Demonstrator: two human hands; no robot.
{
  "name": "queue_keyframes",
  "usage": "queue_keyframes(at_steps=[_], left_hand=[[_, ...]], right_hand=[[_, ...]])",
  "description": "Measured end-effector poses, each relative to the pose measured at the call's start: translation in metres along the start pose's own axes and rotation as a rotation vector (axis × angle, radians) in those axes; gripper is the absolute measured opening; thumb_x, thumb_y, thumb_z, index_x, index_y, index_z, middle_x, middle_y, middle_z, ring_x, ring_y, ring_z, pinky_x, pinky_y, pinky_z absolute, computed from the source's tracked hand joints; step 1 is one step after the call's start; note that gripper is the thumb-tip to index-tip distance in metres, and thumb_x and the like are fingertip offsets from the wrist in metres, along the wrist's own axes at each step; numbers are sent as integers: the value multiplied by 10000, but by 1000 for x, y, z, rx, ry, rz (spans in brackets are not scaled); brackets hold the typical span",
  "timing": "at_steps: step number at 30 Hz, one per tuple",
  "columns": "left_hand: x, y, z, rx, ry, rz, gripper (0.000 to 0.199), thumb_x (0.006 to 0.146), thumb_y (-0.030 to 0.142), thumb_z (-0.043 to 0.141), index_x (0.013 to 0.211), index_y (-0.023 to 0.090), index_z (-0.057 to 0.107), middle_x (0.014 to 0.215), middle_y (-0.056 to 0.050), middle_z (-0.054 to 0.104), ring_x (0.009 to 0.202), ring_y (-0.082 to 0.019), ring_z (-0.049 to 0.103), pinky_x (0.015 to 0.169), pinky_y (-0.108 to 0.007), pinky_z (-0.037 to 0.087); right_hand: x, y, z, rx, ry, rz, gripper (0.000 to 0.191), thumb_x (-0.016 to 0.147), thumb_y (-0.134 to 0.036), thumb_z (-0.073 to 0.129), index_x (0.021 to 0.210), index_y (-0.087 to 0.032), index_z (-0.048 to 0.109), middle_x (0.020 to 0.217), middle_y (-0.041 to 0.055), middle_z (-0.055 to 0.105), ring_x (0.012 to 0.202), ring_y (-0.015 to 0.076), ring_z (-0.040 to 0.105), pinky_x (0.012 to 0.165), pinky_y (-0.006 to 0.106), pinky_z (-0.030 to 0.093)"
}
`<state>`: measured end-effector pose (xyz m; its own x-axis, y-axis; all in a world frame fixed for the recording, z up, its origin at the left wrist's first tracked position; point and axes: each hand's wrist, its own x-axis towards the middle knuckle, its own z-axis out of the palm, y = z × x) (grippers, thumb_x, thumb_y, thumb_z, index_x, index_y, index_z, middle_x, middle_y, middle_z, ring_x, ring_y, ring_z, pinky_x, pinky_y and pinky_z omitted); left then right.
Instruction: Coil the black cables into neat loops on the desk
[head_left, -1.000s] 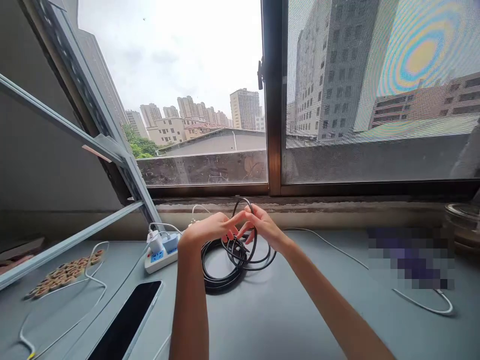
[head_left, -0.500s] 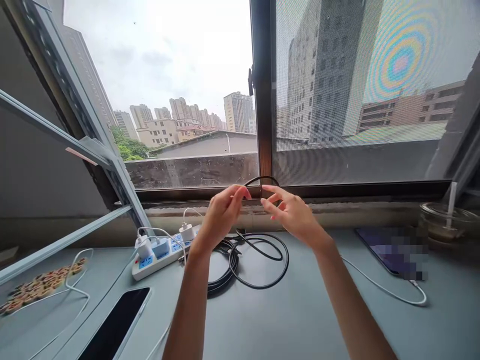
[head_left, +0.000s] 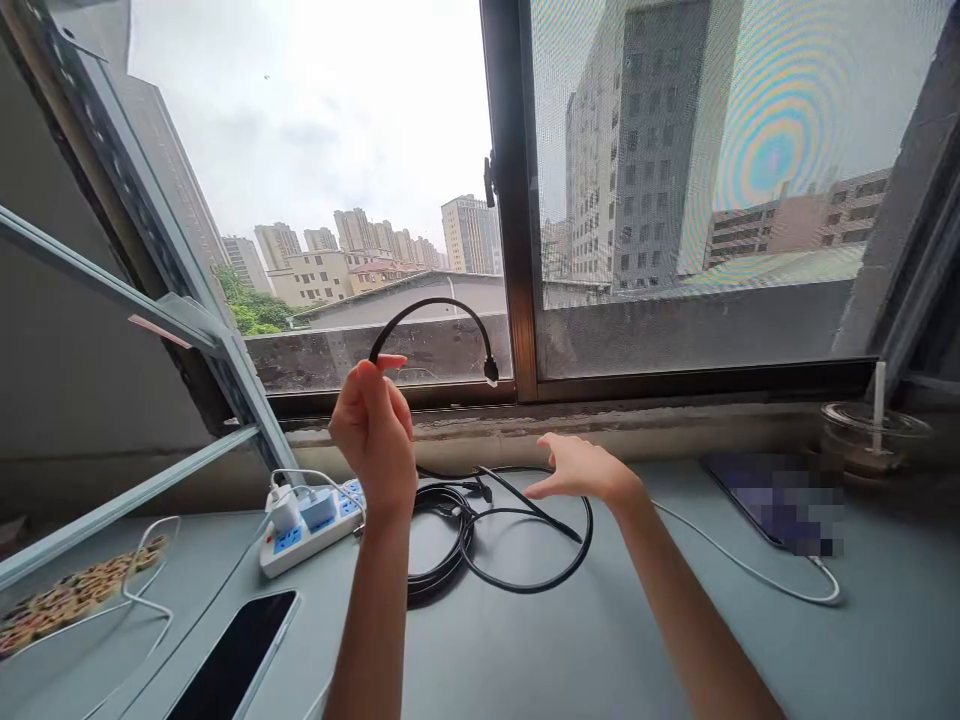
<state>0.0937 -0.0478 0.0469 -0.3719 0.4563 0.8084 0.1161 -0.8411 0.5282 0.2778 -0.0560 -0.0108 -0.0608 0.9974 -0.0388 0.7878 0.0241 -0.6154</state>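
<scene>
My left hand (head_left: 373,425) is raised in front of the window, its fingers closed on a black cable (head_left: 431,303). From that grip the cable arches up and to the right, and its plug end (head_left: 490,370) hangs down free. More of the black cable lies on the table as a coil (head_left: 442,570) with loose loops to the right. My right hand (head_left: 581,468) is low over those loops, thumb and fingers apart. It holds nothing that I can see; whether it touches a loop I cannot tell.
A white power strip (head_left: 311,540) with chargers plugged in sits at the left, behind a phone (head_left: 236,655). A dark phone (head_left: 757,500) with a white cord and a lidded cup (head_left: 870,440) with a straw stand at the right. A metal frame (head_left: 247,375) rises at the left.
My hands have moved apart. The left went left with the cable, whose end now shows in an arch. My right hand has dropped lower, and the loops on the table have shifted slightly.
</scene>
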Motion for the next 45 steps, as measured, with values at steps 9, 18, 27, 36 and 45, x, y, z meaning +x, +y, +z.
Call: queue_keyframes(at_steps=[9, 18, 27, 36, 45], left_hand=[[1, 21, -3, -191, 58, -93, 290, 845, 451, 603, 744, 181, 637, 374, 98, 311, 314, -36, 183, 308, -221, 98], [-20, 22, 10, -157, -614, -330, 361, 845, 516, 563, 720, 216, 405, 410, 100, 429, 318, -57, 369, 336, -174, 307], [-38, 11, 25, 69, -823, -340, 405, 724, 375, 715, 884, 224, 375, 760, 42, 634, 467, -93, 596, 398, -176, 399], [-24, -14, 29, -114, -446, -234, 338, 851, 411, 585, 746, 224, 323, 507, 117, 445, 257, -3, 300, 249, -138, 179], [-29, -2, 30, -191, -359, -206, 445, 776, 440, 682, 704, 225, 299, 439, 131, 344, 310, -10, 254, 284, -122, 202]], right_hand=[[2, 27, -27, 429, -69, -198, 347, 861, -298, 478, 1174, -191, 581, 882, 32, 682, 678, 115, 645, 567, 214, 468], [-14, 7, -35, 982, 134, -331, 357, 817, -445, 590, 1094, -234, 667, 1050, 53, 670, 1025, 183, 621, 530, 177, 539], [-17, -14, -23, 967, 335, -584, 455, 817, -352, 553, 1260, -247, 567, 1361, 61, 534, 1070, 208, 615, 593, 243, 562], [-5, -12, -10, 303, 566, -286, 207, 809, -391, 593, 927, -229, 644, 921, 21, 720, 853, 188, 663, 733, 314, 469], [-6, -27, 4, 268, 226, -99, 488, 818, -636, 476, 687, -210, 675, 636, -8, 696, 471, 127, 612, 656, 286, 422]])
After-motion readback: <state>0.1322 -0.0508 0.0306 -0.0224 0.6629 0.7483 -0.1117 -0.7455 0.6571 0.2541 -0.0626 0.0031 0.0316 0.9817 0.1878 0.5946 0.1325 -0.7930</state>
